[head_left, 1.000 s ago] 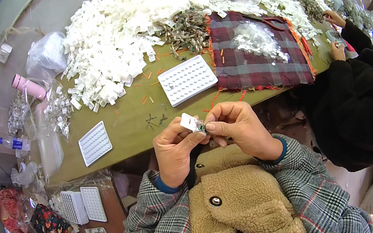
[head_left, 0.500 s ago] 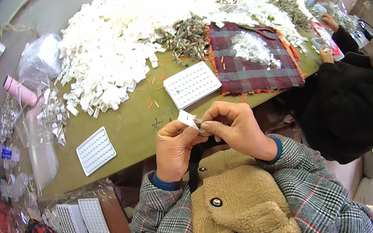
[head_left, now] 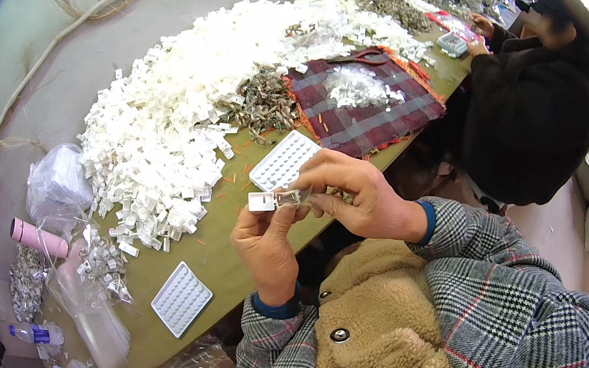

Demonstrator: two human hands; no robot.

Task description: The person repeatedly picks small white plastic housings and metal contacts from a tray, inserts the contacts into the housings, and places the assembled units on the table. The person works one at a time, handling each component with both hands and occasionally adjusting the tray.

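Above the table's near edge, my left hand is closed on a small white plastic piece, pinched between thumb and fingers. From its right side sticks out a clear section with something small and metallic-looking in it. My right hand is closed on the clear section's right end, thumb and forefinger together. Just behind my fingers lies a white tray with rows of small bumps. A similar white tray rests to the left of my left hand.
A large heap of white plastic pieces covers the table's back, beside a darker metallic pile. Clear bits lie on a plaid cloth. At left are a pink bottle and plastic bags. A dark-clothed co-worker sits right.
My hands have lifted and turned the white piece so its clear section now shows, lying level between them. The whole view has shifted and tilted.
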